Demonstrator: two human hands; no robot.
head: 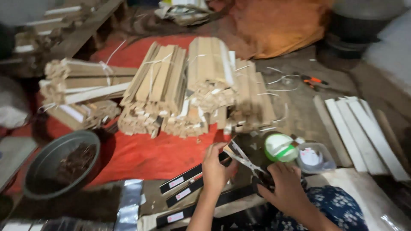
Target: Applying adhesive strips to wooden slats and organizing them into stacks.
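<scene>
My right hand (pixel 287 188) grips the handles of a pair of scissors (pixel 242 157), whose blades point up and to the left. My left hand (pixel 215 167) holds the end of a long black strip (pixel 185 176) with a small white label, right at the blades. Two more black strips (pixel 182 195) lie just below it on the floor, running to the lower left.
Tied bundles of thin wooden slats (pixel 195 92) are stacked on a red cloth (pixel 150 156) ahead. A grey bowl (pixel 39 173) sits at the left. A green-and-white tape roll (pixel 280 147), a clear tub (pixel 315 158) and white slats (pixel 364 132) lie at the right.
</scene>
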